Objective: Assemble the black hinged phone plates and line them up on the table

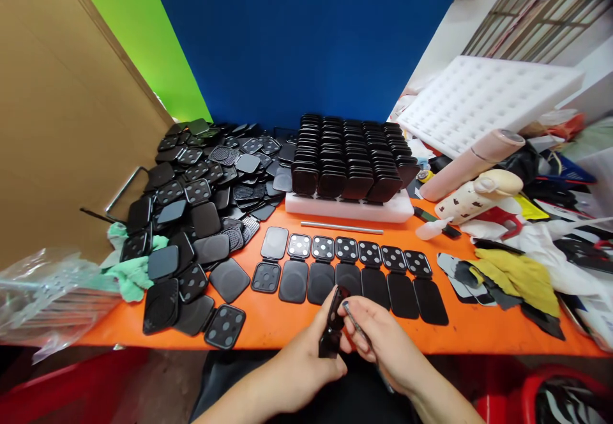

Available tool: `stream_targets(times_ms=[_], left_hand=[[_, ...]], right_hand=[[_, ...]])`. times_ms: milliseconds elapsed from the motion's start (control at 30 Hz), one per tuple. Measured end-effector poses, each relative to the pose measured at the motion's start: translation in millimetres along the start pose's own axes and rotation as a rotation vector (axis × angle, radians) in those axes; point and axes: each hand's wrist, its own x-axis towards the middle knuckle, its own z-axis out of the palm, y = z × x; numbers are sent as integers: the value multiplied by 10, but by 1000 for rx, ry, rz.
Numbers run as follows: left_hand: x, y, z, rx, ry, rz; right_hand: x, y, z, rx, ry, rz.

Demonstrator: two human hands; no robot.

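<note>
My left hand (306, 357) is closed around a small black hinged case (330, 331), held tilted on edge above the table's front edge. My right hand (378, 334) grips a slim, dark metallic stick-like tool (385, 382), its upper end close to the case; its exact kind does not show. Just beyond my hands lies a row of opened black cases (347, 277), their dotted halves mostly facing away from me. At the row's left end, one opened case (266, 277) lies the other way round. Behind the row rests a thin metal rod (341, 227).
Many black cases (211, 181) are heaped at left. More stand in rows in a white foam block (349, 208). At right are a pink bottle (472, 162), a cream bottle (479, 197), a yellow cloth (520, 280) and white foam (488, 101). Clear plastic (52, 296) lies far left.
</note>
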Motion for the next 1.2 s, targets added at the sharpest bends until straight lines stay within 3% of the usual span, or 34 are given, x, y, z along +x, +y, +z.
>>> stream_targets(times_ms=[67,167,233,300,467,600,667,733,900,967,1067,1200], left_hand=[[-29,22,-20,226,48,-1],[-78,42,-27,619,108,38],[-103,45,-17,773,109,50],[-120,44,0,868,107,56],[-143,79,31,1002,132,67],[-117,166,36,925,136,106],[-66,201,32,806,176,119],[10,211,16,611,237,110],[165,167,-67,103,257,133],[159,176,-90,130,294,154],[85,257,-97,360,327,243],[-30,405,-83,639,242,338]], right_hand=[[-16,-61,-25,-151,30,-38],[-73,-168,-55,-564,60,-205],[-118,-225,-61,-758,55,-294],[-151,-259,-58,-809,39,-286],[-150,-258,-31,-685,44,-264],[-128,-238,-15,-613,132,-306],[-114,-233,-10,-585,152,-337],[-95,-225,-4,-501,94,-320],[-64,-204,25,-49,-32,-79],[-79,-219,40,50,-26,-13],[-124,-265,53,112,-57,44],[-185,-311,26,194,-128,128]])
